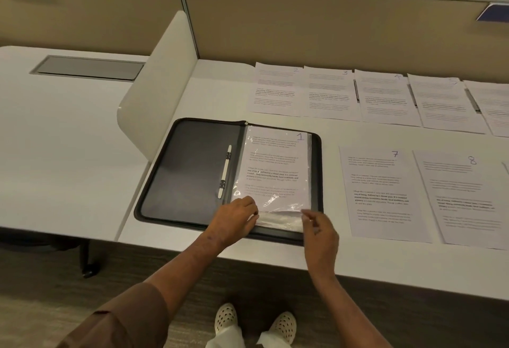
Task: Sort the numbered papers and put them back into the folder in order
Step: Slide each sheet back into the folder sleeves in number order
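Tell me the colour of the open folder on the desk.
The folder is black, inside and along its zipped edge; the head view shows it best.

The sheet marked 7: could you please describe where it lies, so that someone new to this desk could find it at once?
Start at the open black folder near the front edge of the white desk. Directly to its right lies a near row of loose printed sheets, and the sheet marked 7 is the first of them, beside the folder. It bears a handwritten 7 in its top right corner, whereas its right-hand neighbour bears an 8.

Black folder (192, 171) open flat; paper 1 (275, 165) in sleeve; others (382, 190) spread alongside.
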### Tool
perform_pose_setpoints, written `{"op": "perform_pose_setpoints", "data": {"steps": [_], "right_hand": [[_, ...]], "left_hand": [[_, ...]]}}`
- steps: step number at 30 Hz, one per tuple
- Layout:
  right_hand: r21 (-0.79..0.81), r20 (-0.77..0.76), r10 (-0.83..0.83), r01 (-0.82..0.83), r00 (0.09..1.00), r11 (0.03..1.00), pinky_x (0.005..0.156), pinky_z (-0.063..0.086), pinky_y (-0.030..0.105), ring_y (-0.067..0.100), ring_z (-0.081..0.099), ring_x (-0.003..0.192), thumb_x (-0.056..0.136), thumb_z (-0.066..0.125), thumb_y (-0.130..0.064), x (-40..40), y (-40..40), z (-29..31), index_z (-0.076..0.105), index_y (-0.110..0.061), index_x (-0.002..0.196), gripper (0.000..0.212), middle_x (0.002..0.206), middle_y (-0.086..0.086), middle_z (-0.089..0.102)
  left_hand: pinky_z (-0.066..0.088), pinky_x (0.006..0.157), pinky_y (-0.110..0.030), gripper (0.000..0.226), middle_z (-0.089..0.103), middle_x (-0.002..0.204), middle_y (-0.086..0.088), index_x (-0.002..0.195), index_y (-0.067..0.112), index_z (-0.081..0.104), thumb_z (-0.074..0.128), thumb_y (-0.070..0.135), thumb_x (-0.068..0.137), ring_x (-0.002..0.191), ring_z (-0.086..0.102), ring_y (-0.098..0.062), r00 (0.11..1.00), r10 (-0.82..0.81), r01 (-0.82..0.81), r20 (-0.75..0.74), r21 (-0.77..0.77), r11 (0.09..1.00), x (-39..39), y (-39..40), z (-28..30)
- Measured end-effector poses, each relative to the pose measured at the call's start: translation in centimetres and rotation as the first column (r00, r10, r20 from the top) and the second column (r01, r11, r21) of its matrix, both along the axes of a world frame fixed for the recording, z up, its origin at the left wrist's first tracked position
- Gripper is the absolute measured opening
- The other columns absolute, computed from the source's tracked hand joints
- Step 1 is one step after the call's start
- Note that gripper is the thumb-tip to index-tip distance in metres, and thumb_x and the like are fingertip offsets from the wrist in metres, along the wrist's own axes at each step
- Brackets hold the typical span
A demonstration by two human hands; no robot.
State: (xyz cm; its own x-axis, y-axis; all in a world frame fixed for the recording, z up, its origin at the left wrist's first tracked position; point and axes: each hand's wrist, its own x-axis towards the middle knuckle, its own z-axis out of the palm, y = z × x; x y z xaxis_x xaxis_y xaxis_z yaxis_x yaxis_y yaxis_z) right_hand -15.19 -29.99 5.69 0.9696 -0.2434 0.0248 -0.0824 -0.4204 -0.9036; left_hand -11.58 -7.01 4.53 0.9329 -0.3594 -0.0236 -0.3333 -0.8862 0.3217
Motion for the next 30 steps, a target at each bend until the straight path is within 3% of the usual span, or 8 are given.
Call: {"op": "perform_pose_setpoints", "data": {"steps": [3, 5, 8, 12, 16, 21, 25, 30], "right_hand": [[0.205, -0.164, -0.167, 0.199, 0.972, 0.958, 0.063, 0.061, 0.031, 0.019, 0.067, 0.092, 0.099, 0.063, -0.024, 3.3, -1.0, 0.6, 0.064, -0.030, 0.101, 0.006, 0.098, -0.006, 0.068], [0.272, -0.302, -0.137, 0.223, 0.944, 0.936, 0.054, 0.056, 0.022, 0.024, 0.068, 0.090, 0.098, 0.065, -0.031, 5.1, -1.3, 0.5, 0.065, -0.024, 0.107, 0.011, 0.101, 0.001, 0.069], [0.304, -0.458, -0.067, 0.226, 0.887, 0.925, 0.058, 0.058, 0.026, 0.023, 0.067, 0.082, 0.094, 0.071, -0.029, 6.9, -1.4, 0.2, 0.062, -0.014, 0.122, 0.033, 0.106, 0.008, 0.068], [0.431, -0.590, 0.021, 0.293, 0.807, 0.854, 0.062, 0.059, 0.032, 0.031, 0.070, 0.093, 0.090, 0.075, -0.017, 8.0, -1.6, -0.5, 0.064, -0.012, 0.122, 0.033, 0.114, 0.011, 0.069], [0.463, -0.543, 0.075, 0.223, 0.836, 0.858, 0.056, 0.052, 0.026, 0.031, 0.070, 0.093, 0.091, 0.072, -0.009, 8.3, -1.5, 0.3, 0.071, -0.011, 0.111, 0.021, 0.107, 0.009, 0.074], [0.500, -0.422, 0.176, 0.066, 0.889, 0.864, 0.064, 0.058, 0.032, 0.026, 0.070, 0.079, 0.088, 0.074, -0.007, 9.1, -0.6, 3.0, 0.072, -0.014, 0.104, 0.018, 0.095, 0.005, 0.075], [0.488, -0.321, 0.276, -0.092, 0.906, 0.868, 0.071, 0.058, 0.034, 0.030, 0.071, 0.088, 0.090, 0.073, -0.012, 10.2, -0.2, 3.9, 0.074, -0.019, 0.099, 0.012, 0.095, 0.003, 0.077], [0.518, -0.256, 0.354, -0.181, 0.899, 0.836, 0.071, 0.058, 0.032, 0.023, 0.073, 0.082, 0.101, 0.058, -0.027, 10.9, -0.3, 4.6, 0.075, -0.019, 0.104, 0.019, 0.090, 0.003, 0.078]], "left_hand": [[0.054, 0.094, -0.028, 0.027, 0.060, 0.130, 0.004, 0.122, 0.022, 0.059, 0.052, 0.038, 0.103, 0.111, 0.060, -0.014, 0.999, 0.038, -0.039, -0.035, -0.021, 0.999, 0.0, -0.4, -0.2], [0.054, 0.094, -0.027, 0.026, 0.060, 0.129, 0.004, 0.122, 0.022, 0.059, 0.053, 0.038, 0.102, 0.111, 0.061, -0.014, 0.998, 0.054, -0.055, -0.043, -0.030, 0.998, -0.1, -0.5, -0.2], [0.053, 0.094, -0.025, 0.026, 0.061, 0.128, 0.004, 0.121, 0.022, 0.060, 0.054, 0.037, 0.102, 0.110, 0.061, -0.013, 0.996, 0.074, -0.077, -0.049, -0.048, 0.996, -0.2, -0.5, -0.2], [0.054, 0.089, -0.025, 0.026, 0.063, 0.121, 0.004, 0.118, 0.021, 0.062, 0.056, 0.039, 0.100, 0.104, 0.062, -0.012, 0.993, 0.114, -0.117, -0.034, -0.076, 0.990, -0.6, -0.8, -0.1], [0.055, 0.088, -0.029, 0.047, 0.061, 0.123, 0.009, 0.125, 0.027, 0.057, 0.052, 0.061, 0.094, 0.108, 0.058, -0.009, 0.986, 0.167, -0.169, -0.026, -0.144, 0.975, -1.2, -2.1, 0.5], [0.050, 0.098, -0.031, 0.078, 0.059, 0.130, 0.003, 0.133, 0.026, 0.049, 0.066, 0.074, 0.075, 0.115, 0.056, -0.013, 0.960, 0.267, -0.252, 0.084, -0.158, 0.955, -1.0, -6.7, 1.2], [0.053, 0.093, -0.032, 0.055, 0.067, 0.119, 0.000, 0.123, 0.022, 0.056, 0.076, 0.051, 0.082, 0.105, 0.064, -0.018, 0.896, 0.409, -0.384, 0.170, -0.164, 0.909, -0.6, -8.6, 0.8], [0.062, 0.075, -0.026, 0.017, 0.070, 0.113, -0.001, 0.109, 0.021, 0.062, 0.066, 0.032, 0.097, 0.099, 0.068, -0.015, 0.733, 0.679, -0.592, 0.036, -0.458, 0.663, 0.0, -6.7, 2.2]]}}
